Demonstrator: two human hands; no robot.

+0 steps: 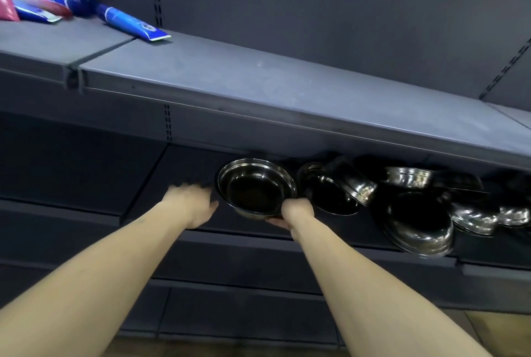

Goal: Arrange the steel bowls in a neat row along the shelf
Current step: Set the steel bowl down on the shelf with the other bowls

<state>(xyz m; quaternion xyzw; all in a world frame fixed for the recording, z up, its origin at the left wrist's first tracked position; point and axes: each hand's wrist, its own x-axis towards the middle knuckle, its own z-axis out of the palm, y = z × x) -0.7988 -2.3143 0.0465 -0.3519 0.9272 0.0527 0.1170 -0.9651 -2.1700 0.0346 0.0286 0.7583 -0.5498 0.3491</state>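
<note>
right hand [297,211] grips a bowl [256,187] by its near rim; left hand [192,203] spread beside it, empty. likely light, rigid, slippery steel.

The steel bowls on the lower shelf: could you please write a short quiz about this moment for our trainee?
1. True or false: the right hand grips the steel bowl at its near rim.
2. Which hand holds nothing? A) left hand B) right hand
3. Fill in: the jumbled bowls lie to the ____ of the held bowl.

Key
1. True.
2. A: the left hand is blurred, beside the bowl, apparently not touching it.
3. Right; the blue tubes lie on the upper shelf.
</note>
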